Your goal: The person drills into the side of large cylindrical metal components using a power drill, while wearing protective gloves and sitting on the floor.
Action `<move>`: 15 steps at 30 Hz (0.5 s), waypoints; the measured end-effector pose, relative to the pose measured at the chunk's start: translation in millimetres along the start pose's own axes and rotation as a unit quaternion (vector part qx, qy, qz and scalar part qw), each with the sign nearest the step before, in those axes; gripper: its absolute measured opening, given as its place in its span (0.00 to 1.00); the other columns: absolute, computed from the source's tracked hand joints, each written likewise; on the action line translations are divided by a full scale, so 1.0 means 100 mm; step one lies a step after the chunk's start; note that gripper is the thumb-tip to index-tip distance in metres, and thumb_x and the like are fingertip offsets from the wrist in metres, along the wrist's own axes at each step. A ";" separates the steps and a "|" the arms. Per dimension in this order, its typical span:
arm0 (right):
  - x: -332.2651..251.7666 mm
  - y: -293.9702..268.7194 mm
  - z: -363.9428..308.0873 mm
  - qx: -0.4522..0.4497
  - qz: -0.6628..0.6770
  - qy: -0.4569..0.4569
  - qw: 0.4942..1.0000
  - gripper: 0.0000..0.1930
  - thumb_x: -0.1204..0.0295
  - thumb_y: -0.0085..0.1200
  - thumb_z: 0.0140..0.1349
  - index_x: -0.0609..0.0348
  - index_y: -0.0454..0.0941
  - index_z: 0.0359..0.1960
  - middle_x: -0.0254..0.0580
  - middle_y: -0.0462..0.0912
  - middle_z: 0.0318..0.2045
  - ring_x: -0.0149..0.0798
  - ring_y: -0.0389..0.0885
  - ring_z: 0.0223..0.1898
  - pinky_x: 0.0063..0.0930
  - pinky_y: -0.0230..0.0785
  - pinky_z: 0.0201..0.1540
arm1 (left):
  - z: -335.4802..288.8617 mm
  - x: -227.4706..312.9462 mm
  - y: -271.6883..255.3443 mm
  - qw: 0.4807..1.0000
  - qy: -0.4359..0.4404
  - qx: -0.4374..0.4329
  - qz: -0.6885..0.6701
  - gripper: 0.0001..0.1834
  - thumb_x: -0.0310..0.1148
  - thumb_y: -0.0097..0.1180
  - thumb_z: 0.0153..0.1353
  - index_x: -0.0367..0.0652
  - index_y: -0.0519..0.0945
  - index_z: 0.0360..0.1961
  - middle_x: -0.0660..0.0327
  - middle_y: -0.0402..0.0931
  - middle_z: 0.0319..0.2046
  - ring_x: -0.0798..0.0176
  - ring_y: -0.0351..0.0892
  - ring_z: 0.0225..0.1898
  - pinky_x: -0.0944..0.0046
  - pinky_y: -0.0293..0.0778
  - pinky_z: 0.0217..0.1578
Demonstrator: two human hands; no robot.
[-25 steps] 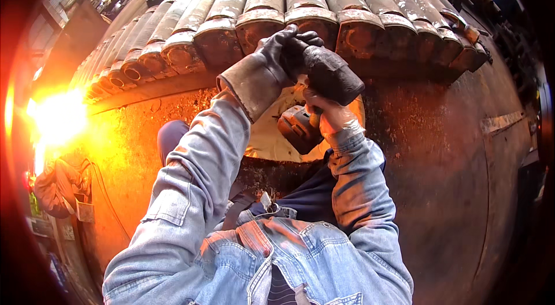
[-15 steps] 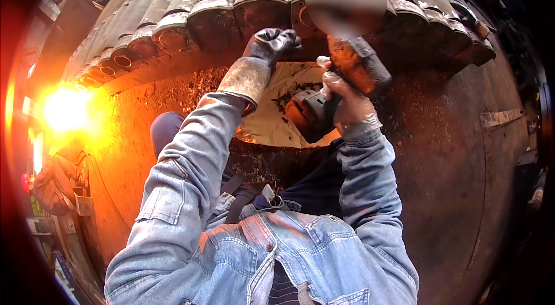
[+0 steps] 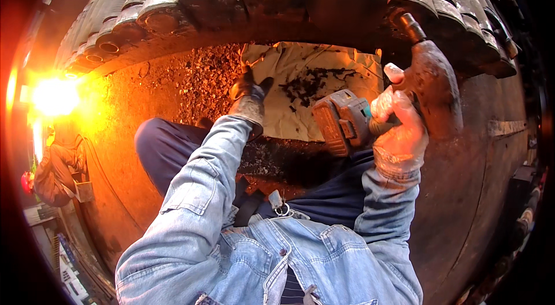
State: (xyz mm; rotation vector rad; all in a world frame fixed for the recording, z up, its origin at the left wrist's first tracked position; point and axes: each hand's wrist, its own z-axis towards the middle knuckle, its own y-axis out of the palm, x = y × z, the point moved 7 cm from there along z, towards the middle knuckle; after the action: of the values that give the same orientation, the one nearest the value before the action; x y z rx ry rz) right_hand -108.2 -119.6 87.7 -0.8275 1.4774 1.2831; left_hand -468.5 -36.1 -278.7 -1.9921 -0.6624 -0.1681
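My right hand (image 3: 402,126), in a thin translucent glove, is wrapped round the grip of a cordless impact wrench (image 3: 436,88). A metal socket on its nose points up and away, close to the dark end of one roller-like cylinder (image 3: 410,2). The battery end hangs to the left of the hand, over a pale sheet (image 3: 289,114). My left hand (image 3: 251,94), in a dark glove with a worn cuff, reaches down at the sheet's left edge. Its thumb stands apart from the fingers. A small bright piece (image 3: 255,62) shows at the fingertips; I cannot tell whether they touch it.
Metal cylinders stand side by side in a curved row across the far side. Dark scraps (image 3: 312,85) lie on the sheet, and loose flakes (image 3: 205,80) cover the rusty floor beside it. A glaring light (image 3: 55,96) and a brown bag (image 3: 58,169) are at the left.
My left hand has come down from the cylinder ends to the sheet's edge, its fist opened. My right hand has shifted right and nearer with the impact wrench. The view has shifted too.
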 end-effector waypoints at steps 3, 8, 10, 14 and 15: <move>0.01 0.05 0.05 0.009 0.036 0.013 0.999 0.11 0.70 0.51 0.64 0.67 0.74 0.41 0.38 0.74 0.30 0.29 0.64 0.24 0.29 0.59 0.33 | 0.47 -0.36 -0.13 0.997 -0.030 0.048 -0.054 0.27 0.43 0.71 0.56 0.36 0.82 0.52 0.52 0.84 0.49 0.57 0.82 0.51 0.56 0.75 0.53; 0.08 0.05 0.15 0.000 0.063 -0.004 0.998 0.20 0.69 0.57 0.64 0.69 0.71 0.53 0.40 0.75 0.36 0.27 0.64 0.22 0.28 0.58 0.29 | 1.07 -0.65 0.00 0.983 -0.034 0.058 -0.173 0.27 0.40 0.72 0.55 0.36 0.82 0.52 0.54 0.84 0.50 0.58 0.82 0.50 0.55 0.75 0.54; 0.08 0.06 0.16 0.002 0.056 0.004 0.998 0.20 0.70 0.57 0.64 0.69 0.70 0.54 0.41 0.74 0.37 0.27 0.65 0.22 0.28 0.59 0.29 | 1.21 -0.73 0.14 0.976 -0.031 0.041 -0.211 0.27 0.38 0.73 0.54 0.36 0.82 0.53 0.54 0.83 0.50 0.58 0.82 0.50 0.55 0.75 0.54; 0.14 0.04 0.20 0.012 0.051 0.012 0.999 0.23 0.71 0.57 0.63 0.68 0.68 0.58 0.42 0.74 0.39 0.27 0.66 0.22 0.27 0.60 0.28 | 1.34 -0.76 0.37 0.965 -0.041 0.010 -0.257 0.27 0.35 0.74 0.53 0.36 0.81 0.53 0.55 0.83 0.50 0.59 0.82 0.50 0.55 0.74 0.54; 0.15 0.02 0.20 0.017 0.051 0.012 0.998 0.24 0.72 0.58 0.63 0.68 0.67 0.59 0.43 0.74 0.40 0.27 0.66 0.23 0.26 0.60 0.28 | 1.29 -0.79 0.42 0.964 -0.058 -0.002 -0.258 0.29 0.36 0.74 0.53 0.36 0.80 0.55 0.56 0.83 0.50 0.59 0.82 0.50 0.55 0.74 0.54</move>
State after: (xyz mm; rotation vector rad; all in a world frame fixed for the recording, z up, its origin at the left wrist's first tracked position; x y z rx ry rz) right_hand -110.1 -98.1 74.6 -0.7559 1.5738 1.3235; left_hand -532.9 28.5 -406.0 -1.8036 -1.2515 -0.3651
